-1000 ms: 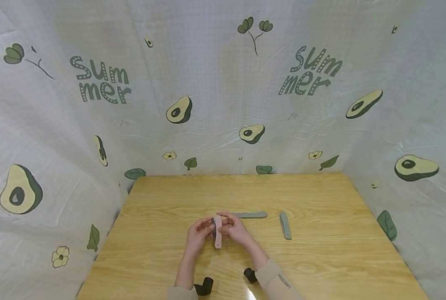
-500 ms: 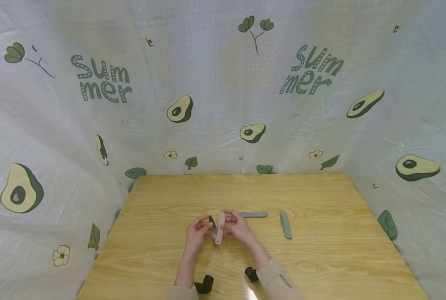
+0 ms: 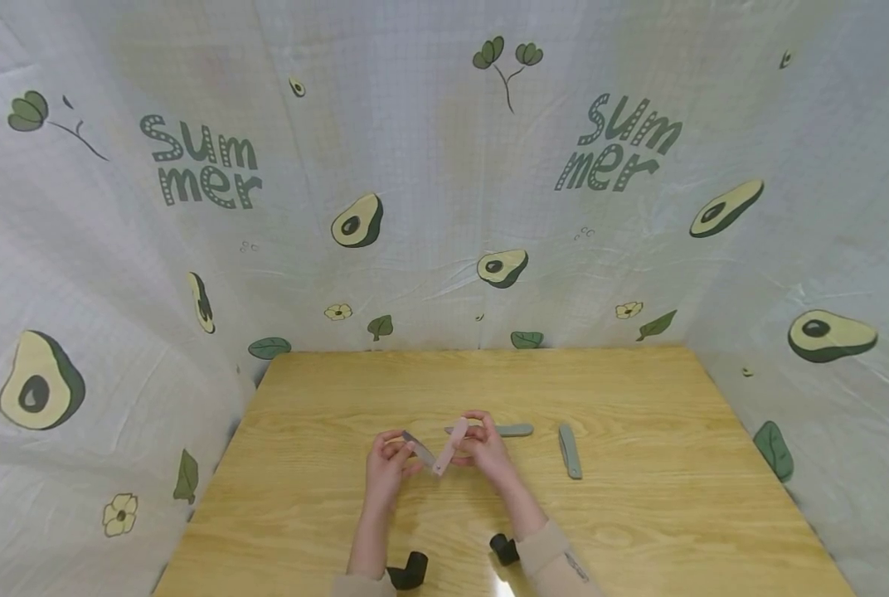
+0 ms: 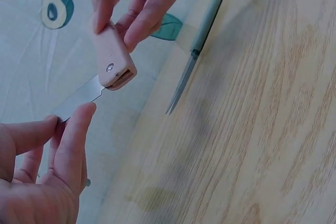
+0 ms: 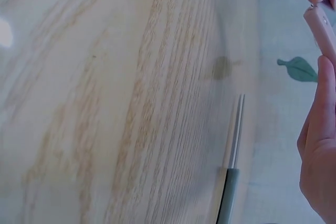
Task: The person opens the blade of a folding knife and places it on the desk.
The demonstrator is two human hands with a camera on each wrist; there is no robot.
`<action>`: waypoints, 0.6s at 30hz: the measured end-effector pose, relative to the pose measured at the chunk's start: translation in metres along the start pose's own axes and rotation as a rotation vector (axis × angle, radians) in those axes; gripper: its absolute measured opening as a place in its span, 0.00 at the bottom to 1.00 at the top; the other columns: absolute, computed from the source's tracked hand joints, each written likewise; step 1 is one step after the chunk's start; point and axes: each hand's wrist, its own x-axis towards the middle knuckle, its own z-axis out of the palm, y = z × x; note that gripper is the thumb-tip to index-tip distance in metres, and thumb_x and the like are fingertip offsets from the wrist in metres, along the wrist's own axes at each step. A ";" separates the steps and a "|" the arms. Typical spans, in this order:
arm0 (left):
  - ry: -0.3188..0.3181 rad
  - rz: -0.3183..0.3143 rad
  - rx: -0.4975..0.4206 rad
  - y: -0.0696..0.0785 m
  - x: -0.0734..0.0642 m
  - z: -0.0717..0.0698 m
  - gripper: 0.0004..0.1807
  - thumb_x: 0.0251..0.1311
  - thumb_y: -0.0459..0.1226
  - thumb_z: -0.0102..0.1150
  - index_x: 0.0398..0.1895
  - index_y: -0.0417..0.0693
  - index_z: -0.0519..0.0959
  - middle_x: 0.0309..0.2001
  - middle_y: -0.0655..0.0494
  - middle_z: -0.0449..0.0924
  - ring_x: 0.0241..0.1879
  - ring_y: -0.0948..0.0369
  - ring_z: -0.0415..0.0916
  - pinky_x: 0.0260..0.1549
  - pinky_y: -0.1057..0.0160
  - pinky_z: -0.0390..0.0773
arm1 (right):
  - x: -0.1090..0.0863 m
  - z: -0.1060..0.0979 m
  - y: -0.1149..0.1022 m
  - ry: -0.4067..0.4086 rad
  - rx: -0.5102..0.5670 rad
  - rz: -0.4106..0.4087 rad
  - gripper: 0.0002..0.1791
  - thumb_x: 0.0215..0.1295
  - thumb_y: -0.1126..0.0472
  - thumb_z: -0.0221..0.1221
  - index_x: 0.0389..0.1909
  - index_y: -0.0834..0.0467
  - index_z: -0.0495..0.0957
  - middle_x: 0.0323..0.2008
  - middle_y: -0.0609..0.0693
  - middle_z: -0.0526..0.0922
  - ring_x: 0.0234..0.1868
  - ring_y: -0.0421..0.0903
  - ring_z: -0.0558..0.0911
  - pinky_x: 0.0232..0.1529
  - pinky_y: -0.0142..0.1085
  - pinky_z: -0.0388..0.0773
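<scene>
A folding knife with a pink handle [image 3: 453,446] is held between both hands above the table, its blade swung partway out into a V. My left hand [image 3: 386,466] pinches the metal blade [image 4: 81,98] between thumb and fingers. The handle's other end is gripped by my right hand [image 3: 487,454], fingers bent around it. In the left wrist view, the pivot end of the handle faces the camera. Behind the right hand, an unfolded knife with a grey-green handle [image 3: 517,430] lies on the table. Farther right rests a folded grey-green knife [image 3: 570,452].
The wooden table [image 3: 325,390] is bordered by a printed cloth [image 3: 429,166] at the back and sides. Near the wrists are two black wrist-worn pieces, one by the left sleeve [image 3: 362,584] and one by the right sleeve [image 3: 552,557].
The blade has swung farther out of the pink handle. My left hand has drawn slightly left with the blade, and my right hand has moved right with the handle.
</scene>
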 end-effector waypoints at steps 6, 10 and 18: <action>0.022 0.007 -0.074 -0.001 -0.002 0.003 0.17 0.68 0.26 0.52 0.57 0.32 0.62 0.37 0.50 0.72 0.39 0.58 0.78 0.41 0.53 0.86 | -0.002 -0.005 0.001 0.027 0.066 -0.009 0.28 0.64 0.75 0.54 0.63 0.63 0.55 0.43 0.57 0.76 0.41 0.47 0.81 0.43 0.48 0.86; 0.036 0.034 -0.138 -0.003 -0.002 0.007 0.16 0.67 0.25 0.51 0.54 0.33 0.62 0.37 0.49 0.72 0.38 0.57 0.78 0.40 0.54 0.86 | -0.004 -0.007 0.001 0.049 0.115 -0.011 0.29 0.64 0.76 0.53 0.63 0.63 0.53 0.41 0.54 0.75 0.41 0.48 0.82 0.45 0.48 0.85; 0.102 0.048 -0.271 -0.006 -0.002 0.017 0.13 0.68 0.24 0.49 0.51 0.36 0.62 0.40 0.45 0.72 0.38 0.58 0.81 0.40 0.55 0.86 | -0.007 -0.004 0.000 0.154 0.218 -0.020 0.28 0.68 0.76 0.50 0.63 0.62 0.50 0.40 0.52 0.71 0.43 0.47 0.80 0.47 0.47 0.84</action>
